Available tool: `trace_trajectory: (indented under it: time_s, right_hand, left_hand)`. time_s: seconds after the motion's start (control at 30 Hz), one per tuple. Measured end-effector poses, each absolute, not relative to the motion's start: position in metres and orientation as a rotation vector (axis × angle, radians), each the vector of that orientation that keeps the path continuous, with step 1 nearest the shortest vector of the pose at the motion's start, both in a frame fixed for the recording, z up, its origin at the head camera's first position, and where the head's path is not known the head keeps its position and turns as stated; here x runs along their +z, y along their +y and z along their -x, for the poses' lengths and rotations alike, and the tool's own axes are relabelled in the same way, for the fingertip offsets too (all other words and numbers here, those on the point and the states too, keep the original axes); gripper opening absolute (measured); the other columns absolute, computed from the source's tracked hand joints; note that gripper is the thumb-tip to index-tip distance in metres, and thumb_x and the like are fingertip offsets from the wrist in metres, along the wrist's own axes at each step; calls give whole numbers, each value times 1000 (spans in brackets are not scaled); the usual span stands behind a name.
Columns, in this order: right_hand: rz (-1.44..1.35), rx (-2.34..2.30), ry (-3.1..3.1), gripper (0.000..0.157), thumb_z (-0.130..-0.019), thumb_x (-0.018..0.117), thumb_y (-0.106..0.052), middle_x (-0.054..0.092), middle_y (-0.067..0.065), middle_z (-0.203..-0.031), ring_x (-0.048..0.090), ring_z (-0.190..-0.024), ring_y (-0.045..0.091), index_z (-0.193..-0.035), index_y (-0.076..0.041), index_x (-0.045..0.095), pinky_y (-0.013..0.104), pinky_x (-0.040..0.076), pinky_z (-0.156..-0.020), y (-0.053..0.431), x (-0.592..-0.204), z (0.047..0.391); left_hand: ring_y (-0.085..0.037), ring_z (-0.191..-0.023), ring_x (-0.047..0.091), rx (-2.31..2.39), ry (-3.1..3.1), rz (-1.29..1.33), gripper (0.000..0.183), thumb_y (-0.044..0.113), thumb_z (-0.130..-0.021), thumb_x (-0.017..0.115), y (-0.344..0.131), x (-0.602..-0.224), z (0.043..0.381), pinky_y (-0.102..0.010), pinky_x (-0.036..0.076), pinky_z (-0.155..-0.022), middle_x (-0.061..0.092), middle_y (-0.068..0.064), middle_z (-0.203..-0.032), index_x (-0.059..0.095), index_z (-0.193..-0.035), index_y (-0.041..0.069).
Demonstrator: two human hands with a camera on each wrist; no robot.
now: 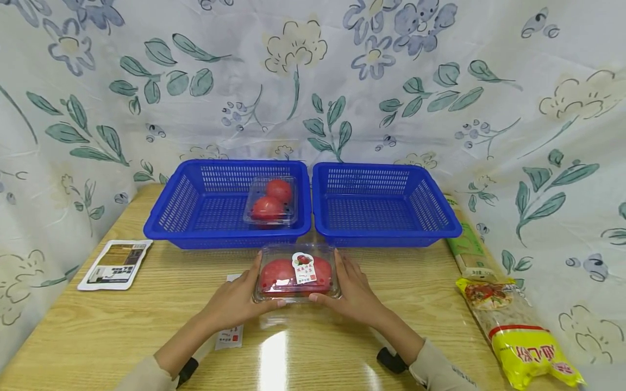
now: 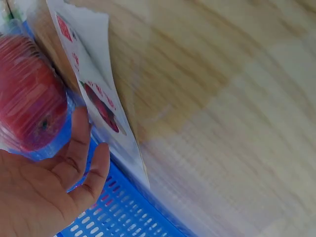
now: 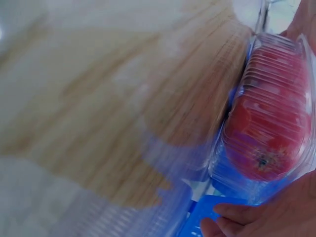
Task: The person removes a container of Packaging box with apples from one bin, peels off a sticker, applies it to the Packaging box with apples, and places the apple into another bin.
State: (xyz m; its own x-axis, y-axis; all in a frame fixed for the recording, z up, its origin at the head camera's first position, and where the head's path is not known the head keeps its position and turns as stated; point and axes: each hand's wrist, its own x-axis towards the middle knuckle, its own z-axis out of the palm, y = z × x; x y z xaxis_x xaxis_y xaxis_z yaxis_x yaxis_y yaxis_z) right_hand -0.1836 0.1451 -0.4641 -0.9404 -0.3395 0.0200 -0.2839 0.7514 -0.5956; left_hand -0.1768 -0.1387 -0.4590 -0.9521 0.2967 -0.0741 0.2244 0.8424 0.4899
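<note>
Tomato box (image 1: pixel 297 276), held by its ends between left grip (image 1: pixel 238 296) and right grip (image 1: pixel 353 291), in front of the blue baskets (image 1: pixel 230 239). Could buckle and slip if squeezed hard, or pop open if tilted

The head camera looks forward and down across the pale wood-grain desk (image 1: pixel 411 282); both tilted wrist cameras look from close up, sharing the nearer clear plastic box of red fruit (image 1: pixel 279 276).
</note>
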Motion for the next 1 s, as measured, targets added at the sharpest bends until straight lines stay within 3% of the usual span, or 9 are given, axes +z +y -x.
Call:
trace_trajectory:
  time_s: [0.2, 0.33, 0.6, 0.77, 1.0]
  right_hand:
    - [479, -1058, 2803, 113, -84, 73, -55, 21, 29, -160, 18, -147, 51, -159, -4, 4, 67, 20, -113, 144, -466, 183]
    - [464, -1150, 2773, 115, -84, 75, -51, 29, 31, -156, 28, -143, 50, -160, -5, 2, 64, 28, -111, 144, -468, 182]
    - [459, -1289, 2733, 118, -82, 79, -46, 42, 33, -147, 48, -131, 48, -160, -8, -1, 60, 42, -103, 142, -472, 177]
    - [402, -1418, 2680, 120, -80, 81, -45, 47, 28, -146, 52, -130, 43, -161, -17, -3, 58, 43, -103, 138, -469, 170]
    - [351, -1586, 2622, 123, -77, 85, -38, 47, 24, -147, 51, -131, 40, -160, -30, -5, 57, 40, -106, 133, -467, 159]
  left_hand:
    - [-52, -125, 52, 852, 2824, -408, 123, 74, -80, 63, -133, -465, 178, -63, 42, -101, 30, -28, -156, -5, -160, 9]
    - [-54, -127, 48, 963, 2755, -432, 122, 68, -82, 65, -132, -467, 179, -62, 42, -101, 22, -28, -159, -11, -159, 13]
    - [-52, -144, 20, 1201, 2568, -505, 119, 51, -89, 69, -135, -471, 178, -65, 26, -112, 0, -29, -162, -21, -156, 12]
    - [-47, -148, 10, 1308, 2488, -520, 120, 45, -90, 70, -135, -473, 176, -65, 18, -115, -9, -26, -163, -24, -155, 11]
    - [-51, -144, 23, 1348, 2488, -561, 118, 41, -90, 71, -135, -468, 170, -65, 24, -112, -2, -30, -162, -25, -155, 19]
